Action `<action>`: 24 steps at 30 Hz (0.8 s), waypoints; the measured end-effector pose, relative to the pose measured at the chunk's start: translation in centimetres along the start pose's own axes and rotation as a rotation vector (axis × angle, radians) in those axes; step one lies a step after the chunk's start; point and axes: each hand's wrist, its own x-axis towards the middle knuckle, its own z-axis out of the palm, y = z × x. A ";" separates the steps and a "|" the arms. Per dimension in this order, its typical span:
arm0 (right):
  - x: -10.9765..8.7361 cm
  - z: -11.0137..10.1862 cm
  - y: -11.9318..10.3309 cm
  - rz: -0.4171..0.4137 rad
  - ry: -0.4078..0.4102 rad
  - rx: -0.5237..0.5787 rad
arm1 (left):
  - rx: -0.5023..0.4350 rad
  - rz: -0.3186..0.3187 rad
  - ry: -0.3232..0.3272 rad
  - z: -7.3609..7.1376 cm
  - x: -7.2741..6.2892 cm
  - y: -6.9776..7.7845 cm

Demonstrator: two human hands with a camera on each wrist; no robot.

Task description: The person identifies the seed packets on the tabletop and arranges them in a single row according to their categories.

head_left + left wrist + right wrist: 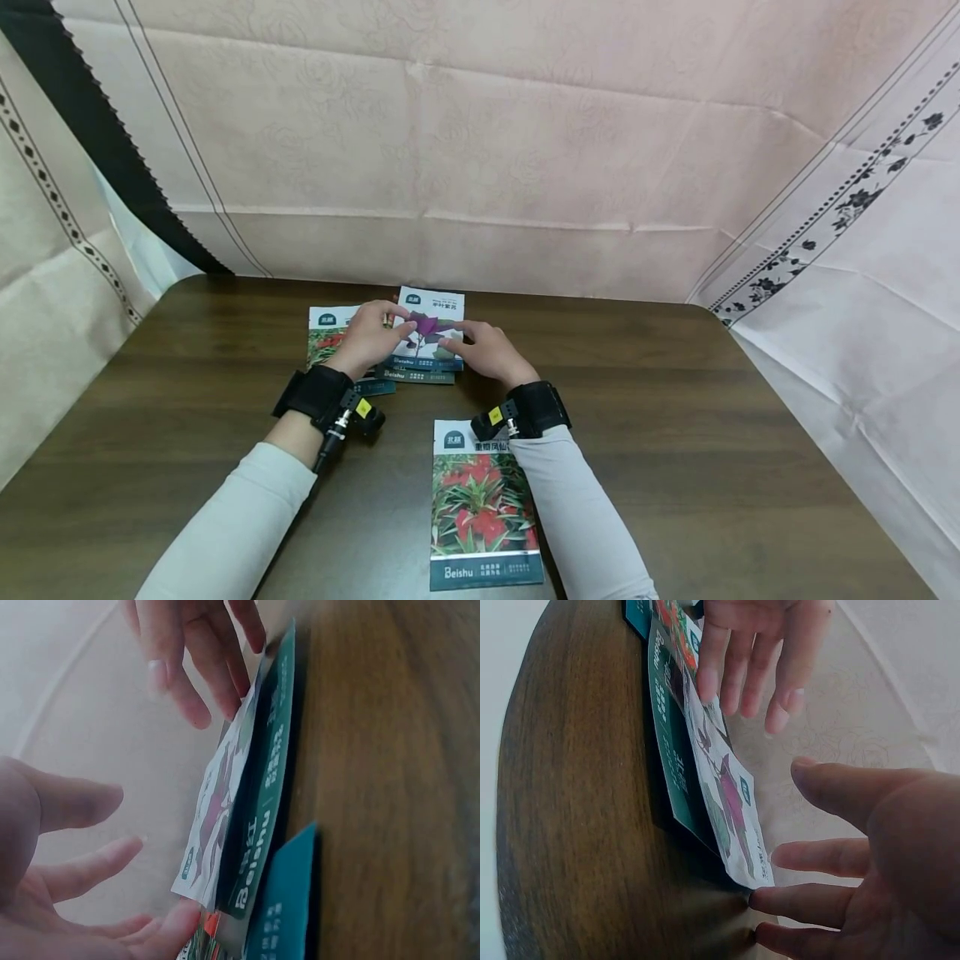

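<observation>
A flat seed packet (pixel 429 302) with a purple flower lies on top of a small stack at the table's far side. Below it, the green bottom band of another packet (pixel 418 377) sticks out. My left hand (pixel 367 340) is at the top packet's left side, overlapping a red-flowered packet (pixel 327 320) in the head view. At the right side is my right hand (pixel 491 353), its fingertips right at the packet's edge in the right wrist view. Both hands have loosely extended fingers and thumbs apart from the packet (pixel 727 787), gripping nothing.
Nearer to me, a larger-looking red-flowered packet (pixel 480 508) lies on the brown wooden table (pixel 675 433), partly under my right wrist in the head view. A pale patterned cloth (pixel 487 150) hangs behind the table's far edge. Both wrists wear black straps with small cameras.
</observation>
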 end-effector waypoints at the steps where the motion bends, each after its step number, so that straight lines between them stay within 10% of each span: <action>1: 0.0 0.0 0.0 0.001 0.001 0.003 | -0.003 -0.004 0.004 0.0 0.0 0.0; 15: -0.2 -0.3 0.3 0.016 0.000 0.042 | -0.268 -0.052 -0.049 0.2 0.1 -0.5; 24: 0.0 -0.3 0.4 0.019 -0.012 0.069 | -0.210 0.005 -0.142 0.3 -0.1 -0.2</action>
